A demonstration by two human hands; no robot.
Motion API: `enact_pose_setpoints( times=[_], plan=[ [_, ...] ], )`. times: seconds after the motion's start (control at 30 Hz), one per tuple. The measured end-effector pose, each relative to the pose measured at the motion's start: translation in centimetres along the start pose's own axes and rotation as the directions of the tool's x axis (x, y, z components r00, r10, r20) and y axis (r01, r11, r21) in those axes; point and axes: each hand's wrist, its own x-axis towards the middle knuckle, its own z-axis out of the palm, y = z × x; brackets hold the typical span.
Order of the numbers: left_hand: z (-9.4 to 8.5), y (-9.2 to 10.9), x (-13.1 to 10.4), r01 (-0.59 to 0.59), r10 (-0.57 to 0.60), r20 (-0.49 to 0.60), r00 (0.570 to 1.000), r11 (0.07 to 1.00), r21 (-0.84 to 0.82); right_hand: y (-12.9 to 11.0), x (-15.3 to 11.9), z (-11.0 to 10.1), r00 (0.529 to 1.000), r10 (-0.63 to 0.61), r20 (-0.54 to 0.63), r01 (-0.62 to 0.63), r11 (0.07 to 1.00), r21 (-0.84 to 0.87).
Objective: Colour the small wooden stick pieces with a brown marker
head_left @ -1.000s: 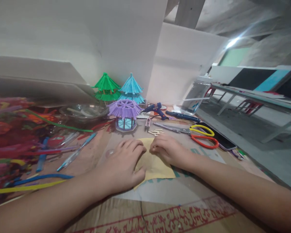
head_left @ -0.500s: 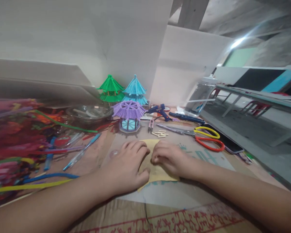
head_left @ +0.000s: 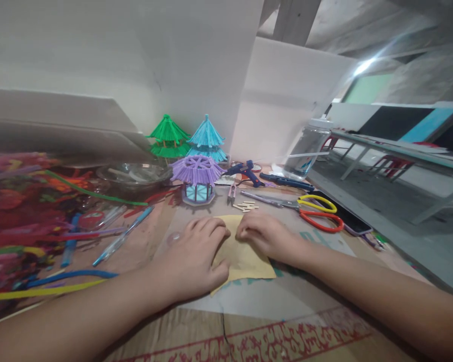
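A yellow sheet [head_left: 245, 264], paper or thin felt, lies on the pale printed board in front of me. My left hand [head_left: 202, 251] rests flat over its left side, thumb spread away from the fingers. Over the upper right part of the sheet is my right hand [head_left: 262, 234], its fingers curled and pressed together; whatever they pinch is hidden. Just beyond the sheet stands a small model pavilion [head_left: 198, 181] with a purple roof. Several short wooden sticks [head_left: 245, 206] and small pink-handled snips [head_left: 231, 194] lie beside it.
Scissors [head_left: 319, 213] with yellow and red handles lie right, by a dark phone [head_left: 349, 218]. Behind are a glue gun [head_left: 245, 172], a clear jar [head_left: 305, 151], green [head_left: 168, 136] and blue [head_left: 207, 138] model roofs. A bowl [head_left: 132, 176] and colourful craft pieces [head_left: 18, 216] crowd the left.
My right hand has shifted slightly toward the far edge of the sheet, baring more of its lower right corner. My left hand keeps its place on the sheet.
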Motion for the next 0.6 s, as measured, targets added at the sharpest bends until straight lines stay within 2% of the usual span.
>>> enact_pose_setpoints(
  times=[0.07,0.13,0.2,0.23,0.3,0.37,0.43,0.5,0.6],
  plan=[
    [0.0,0.0,0.0,-0.006,0.006,0.000,1.000,1.000,-0.002,-0.4,-0.1,0.1,0.994,-0.085,0.066,0.080,0.993,0.082],
    [0.0,0.0,0.0,-0.013,0.013,-0.001,1.000,1.000,0.007,-0.3,0.0,0.1,0.993,-0.086,0.076,0.087,0.996,-0.001],
    [-0.1,-0.1,0.1,-0.007,0.007,0.003,1.000,1.000,0.016,0.2,0.3,-0.2,0.999,0.022,0.038,-0.019,0.997,-0.075],
    [-0.1,-0.1,0.1,-0.002,0.002,0.008,1.000,1.000,0.015,0.6,0.4,-0.3,0.995,0.096,0.017,-0.095,0.994,-0.050],
    [-0.1,-0.1,0.2,0.005,-0.005,0.013,1.000,1.000,0.005,1.1,0.5,-0.7,0.962,0.273,-0.021,-0.268,0.955,0.124],
    [-0.2,-0.1,0.1,0.004,-0.004,0.013,1.000,1.000,-0.003,1.1,0.4,-0.8,0.899,0.437,-0.031,-0.386,0.823,0.416],
    [-0.1,-0.1,0.0,0.003,-0.003,0.009,1.000,1.000,-0.007,0.8,0.2,-0.7,0.848,0.530,0.000,-0.387,0.619,0.684],
    [-0.1,-0.1,0.0,0.006,-0.006,0.004,1.000,1.000,-0.009,0.3,0.0,-0.4,0.840,0.538,0.061,-0.339,0.434,0.835],
    [-0.1,-0.1,0.0,0.013,-0.013,0.002,1.000,1.000,-0.009,-0.4,-0.3,-0.1,0.853,0.499,0.151,-0.323,0.278,0.905]
  ],
)
